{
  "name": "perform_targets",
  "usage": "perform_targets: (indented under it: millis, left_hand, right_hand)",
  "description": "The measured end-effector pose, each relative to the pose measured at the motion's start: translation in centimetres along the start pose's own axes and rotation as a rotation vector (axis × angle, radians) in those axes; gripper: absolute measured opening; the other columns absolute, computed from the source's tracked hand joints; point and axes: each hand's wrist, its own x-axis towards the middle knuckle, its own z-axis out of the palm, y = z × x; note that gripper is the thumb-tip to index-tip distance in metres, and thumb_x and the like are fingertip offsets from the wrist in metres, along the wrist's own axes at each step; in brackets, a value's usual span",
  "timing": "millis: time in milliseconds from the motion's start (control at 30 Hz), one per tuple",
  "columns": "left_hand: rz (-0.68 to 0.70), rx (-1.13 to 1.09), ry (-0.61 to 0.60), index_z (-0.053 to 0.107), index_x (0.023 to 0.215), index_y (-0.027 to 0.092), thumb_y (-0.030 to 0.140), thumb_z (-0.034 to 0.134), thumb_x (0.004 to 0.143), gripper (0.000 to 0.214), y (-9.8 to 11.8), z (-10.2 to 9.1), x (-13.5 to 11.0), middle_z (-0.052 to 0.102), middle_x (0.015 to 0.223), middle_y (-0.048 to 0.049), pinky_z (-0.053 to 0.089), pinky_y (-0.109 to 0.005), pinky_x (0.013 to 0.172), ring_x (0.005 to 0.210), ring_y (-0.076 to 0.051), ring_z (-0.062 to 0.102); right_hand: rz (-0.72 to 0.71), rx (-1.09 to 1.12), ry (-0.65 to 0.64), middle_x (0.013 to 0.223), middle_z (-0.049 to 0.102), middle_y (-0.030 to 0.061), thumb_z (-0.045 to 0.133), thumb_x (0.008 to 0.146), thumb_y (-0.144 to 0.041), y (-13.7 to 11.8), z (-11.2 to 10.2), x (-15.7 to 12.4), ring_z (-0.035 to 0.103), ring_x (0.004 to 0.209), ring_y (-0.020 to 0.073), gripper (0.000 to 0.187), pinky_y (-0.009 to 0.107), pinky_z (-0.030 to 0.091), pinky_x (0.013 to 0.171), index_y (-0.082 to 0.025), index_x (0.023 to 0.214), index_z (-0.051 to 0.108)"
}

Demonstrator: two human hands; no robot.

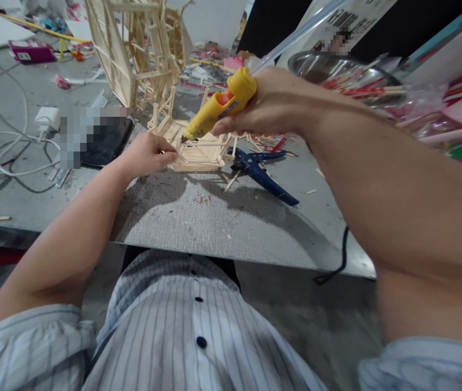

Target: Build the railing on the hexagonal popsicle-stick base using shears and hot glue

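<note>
My right hand is wrapped round a yellow hot glue gun, with a long clear glue stick coming out of its back end. The gun's nozzle points down and left at a small wooden stick frame on the table. My left hand is closed at the frame's left side, thumb and fingers pinched at its sticks; I cannot make out exactly which piece is between the fingertips. Just right of the frame lie blue-handled pliers.
A larger wooden stick structure stands behind the frame. To the left are a dark phone, a white charger and looped white cable. A metal bowl with red-and-white sticks is at right. Stick scraps and the table's front edge are nearby.
</note>
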Motion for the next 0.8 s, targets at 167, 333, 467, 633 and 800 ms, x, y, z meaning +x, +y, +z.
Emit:
perform_targets:
  millis: [167,333,467,633,800]
  left_hand:
    - [0.013,0.051,-0.007,0.074,0.077,0.012,0.033,0.055,0.078,0.028,0.1,-0.1,0.0,0.067,0.072,-0.0035,0.04,-0.027,0.067,0.068,-0.013,0.054]
    - [0.016,0.061,-0.017,0.074,0.077,0.013,0.033,0.055,0.078,0.028,0.2,-0.1,0.0,0.066,0.071,-0.0034,0.04,-0.027,0.068,0.068,-0.013,0.053]
    - [0.016,0.043,-0.014,0.074,0.078,0.011,0.033,0.055,0.078,0.029,0.1,-0.1,0.0,0.067,0.073,-0.0049,0.041,-0.028,0.069,0.068,-0.013,0.054]
    - [0.009,0.037,-0.006,0.074,0.076,0.014,0.032,0.055,0.077,0.026,0.1,0.0,0.0,0.067,0.072,-0.0035,0.042,-0.028,0.07,0.07,-0.014,0.054]
    - [0.012,0.031,-0.013,0.073,0.075,0.013,0.031,0.055,0.077,0.025,0.1,-0.1,0.0,0.068,0.074,-0.0044,0.042,-0.028,0.069,0.07,-0.014,0.055]
  right_hand:
    - [-0.03,0.05,0.0,0.07,0.063,-0.0043,0.082,0.067,-0.046,-0.1,0.0,-0.1,0.059,0.074,0.0125,0.039,0.029,0.049,0.075,-0.015,0.087,0.073]
    - [0.039,0.02,0.018,0.072,0.064,-0.0041,0.084,0.065,-0.045,-0.4,0.0,-0.4,0.06,0.077,0.0135,0.039,0.03,0.049,0.078,-0.014,0.085,0.072]
    - [0.081,0.04,0.002,0.072,0.063,-0.0023,0.082,0.065,-0.05,-0.3,0.0,-0.5,0.059,0.073,0.013,0.044,0.029,0.048,0.073,-0.013,0.088,0.072]
    - [-0.025,0.06,0.018,0.08,0.067,-0.0046,0.082,0.064,-0.047,0.0,0.1,-0.4,0.061,0.083,0.0149,0.044,0.029,0.048,0.078,-0.017,0.095,0.074]
    - [-0.067,0.082,0.012,0.081,0.066,-0.0032,0.082,0.064,-0.05,0.8,0.4,-0.1,0.062,0.086,0.0171,0.048,0.033,0.049,0.083,-0.015,0.096,0.074]
